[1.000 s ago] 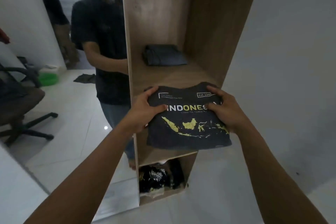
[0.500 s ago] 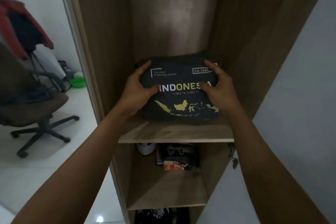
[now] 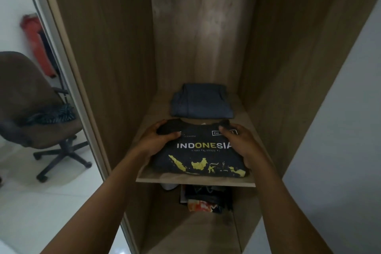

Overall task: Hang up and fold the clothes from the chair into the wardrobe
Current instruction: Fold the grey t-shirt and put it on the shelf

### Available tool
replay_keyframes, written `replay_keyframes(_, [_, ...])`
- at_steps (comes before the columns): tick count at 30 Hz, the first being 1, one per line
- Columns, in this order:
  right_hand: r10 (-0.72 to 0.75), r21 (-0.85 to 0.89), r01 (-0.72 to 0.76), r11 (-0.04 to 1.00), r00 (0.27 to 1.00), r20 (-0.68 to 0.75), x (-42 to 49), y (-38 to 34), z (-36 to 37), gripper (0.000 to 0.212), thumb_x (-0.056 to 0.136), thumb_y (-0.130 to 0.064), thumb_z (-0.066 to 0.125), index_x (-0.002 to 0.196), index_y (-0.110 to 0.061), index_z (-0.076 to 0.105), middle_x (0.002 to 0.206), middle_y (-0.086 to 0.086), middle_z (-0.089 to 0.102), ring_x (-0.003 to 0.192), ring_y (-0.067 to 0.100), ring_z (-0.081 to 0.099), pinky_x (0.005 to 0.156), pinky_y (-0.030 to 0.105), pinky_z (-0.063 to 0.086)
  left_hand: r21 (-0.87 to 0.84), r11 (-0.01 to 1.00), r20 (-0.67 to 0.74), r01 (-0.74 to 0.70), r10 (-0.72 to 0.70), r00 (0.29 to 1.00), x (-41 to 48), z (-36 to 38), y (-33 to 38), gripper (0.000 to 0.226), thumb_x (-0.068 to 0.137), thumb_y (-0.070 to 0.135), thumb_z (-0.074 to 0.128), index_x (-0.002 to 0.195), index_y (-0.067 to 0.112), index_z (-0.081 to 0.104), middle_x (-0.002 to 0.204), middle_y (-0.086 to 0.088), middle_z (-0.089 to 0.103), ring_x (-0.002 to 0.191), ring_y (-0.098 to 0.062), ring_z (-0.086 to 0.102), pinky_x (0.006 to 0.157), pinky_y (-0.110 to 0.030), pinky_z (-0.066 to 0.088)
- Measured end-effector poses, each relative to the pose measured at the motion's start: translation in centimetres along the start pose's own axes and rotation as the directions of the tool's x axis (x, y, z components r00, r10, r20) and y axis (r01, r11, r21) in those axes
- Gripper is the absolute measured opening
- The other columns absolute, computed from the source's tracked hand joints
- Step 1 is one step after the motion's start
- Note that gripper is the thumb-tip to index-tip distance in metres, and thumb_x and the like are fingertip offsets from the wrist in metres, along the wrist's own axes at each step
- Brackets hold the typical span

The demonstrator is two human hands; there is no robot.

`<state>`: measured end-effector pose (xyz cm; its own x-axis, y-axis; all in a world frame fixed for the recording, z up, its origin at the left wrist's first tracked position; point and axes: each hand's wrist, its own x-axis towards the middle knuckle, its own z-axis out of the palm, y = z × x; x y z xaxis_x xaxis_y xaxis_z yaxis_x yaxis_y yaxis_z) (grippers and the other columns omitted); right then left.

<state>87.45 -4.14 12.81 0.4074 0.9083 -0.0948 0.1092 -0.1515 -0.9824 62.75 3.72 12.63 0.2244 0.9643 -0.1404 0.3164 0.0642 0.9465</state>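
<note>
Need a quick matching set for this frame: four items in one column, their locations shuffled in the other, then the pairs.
Items:
1. Dark folded T-shirt printed INDONESIA
2. Plain grey-blue folded garment
3. Jumbled orange-and-dark clothes
4. Dark patterned cloth

Places:
A. Brown office chair seat
B. Back of wooden shelf
C. Shelf front, under both hands: left, right
D. Compartment below shelf

Pairs: 1-C, 2-B, 3-D, 4-A

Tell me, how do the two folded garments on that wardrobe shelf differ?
The printed T-shirt is dark with INDONESIA lettering and a yellow map; the plain blue-grey garment shows no print. The printed T-shirt lies at the front edge of the shelf, the plain one at the back. The left hand and right hand grip the T-shirt; nothing touches the other. Both are folded flat.
</note>
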Motion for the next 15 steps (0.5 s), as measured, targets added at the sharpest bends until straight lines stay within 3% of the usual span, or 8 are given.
replay_keyframes(2, [-0.058,-0.094,0.058,0.994,0.998,0.007,0.7,-0.4,0.2,0.045,0.086,-0.021,0.077,0.127,-0.017,0.059,0.104,0.003,0.069,0.087,0.018,0.069,0.073,0.029,0.057,-0.048,0.998,-0.001,0.052,-0.052,0.999,0.8,0.1,0.5,0.08,0.072,0.044,0.084,0.142,0.031,0.049,0.135,0.0,0.054,0.106,-0.018,0.06,0.091,-0.034,0.054])
replay_keyframes(5, [-0.216,-0.191,0.213,0.958,0.976,0.006,1.5,-0.3,-0.1,0.056,0.084,0.0,0.072,0.133,-0.02,0.055,0.119,0.003,0.062,0.093,0.009,0.063,0.075,0.016,0.053,0.015,0.997,-0.07,-0.078,0.078,0.994,1.7,0.4,0.3,0.069,0.075,0.016,0.085,0.137,0.019,0.055,0.134,0.0,0.054,0.111,-0.015,0.054,0.096,-0.025,0.045])
replay_keyframes(6, [-0.239,-0.212,0.234,0.949,0.971,0.003,1.7,-0.1,-0.1,0.059,0.083,0.003,0.071,0.135,-0.019,0.054,0.122,0.002,0.059,0.094,0.008,0.06,0.074,0.01,0.049,0.041,0.992,-0.086,-0.115,0.118,0.989,2.2,0.4,-0.2,0.07,0.074,0.01,0.085,0.137,0.017,0.056,0.136,0.0,0.053,0.115,-0.017,0.054,0.099,-0.025,0.044])
replay_keyframes(9, [-0.197,-0.322,0.194,0.927,0.98,0.022,1.9,1.0,-0.5,0.063,0.08,0.004,0.074,0.137,-0.012,0.052,0.129,0.008,0.058,0.1,0.013,0.056,0.065,0.0,0.04,0.155,0.987,-0.071,-0.042,0.053,0.996,3.1,0.2,-1.3,0.074,0.07,0.007,0.087,0.137,0.013,0.055,0.141,-0.007,0.054,0.125,-0.024,0.054,0.106,-0.031,0.044])
replay_keyframes(12, [-0.134,-0.349,0.13,0.928,0.991,0.01,2.3,1.3,-0.7,0.065,0.078,0.001,0.076,0.137,-0.011,0.053,0.131,0.012,0.059,0.1,0.015,0.056,0.074,0.012,0.043,0.289,0.957,-0.032,0.015,-0.006,0.999,3.8,-0.1,-1.1,0.074,0.073,0.015,0.086,0.139,0.014,0.052,0.138,-0.01,0.054,0.124,-0.027,0.054,0.103,-0.033,0.045])
replay_keyframes(15, [-0.081,-0.394,0.07,0.916,0.997,-0.012,2.1,0.8,-0.9,0.069,0.077,-0.006,0.079,0.14,-0.011,0.05,0.134,0.012,0.058,0.108,0.021,0.059,0.084,0.021,0.042,0.334,0.943,-0.027,-0.014,0.025,0.999,4.2,0.0,-0.8,0.075,0.073,0.016,0.085,0.14,0.019,0.05,0.14,-0.009,0.053,0.125,-0.025,0.053,0.103,-0.031,0.045])
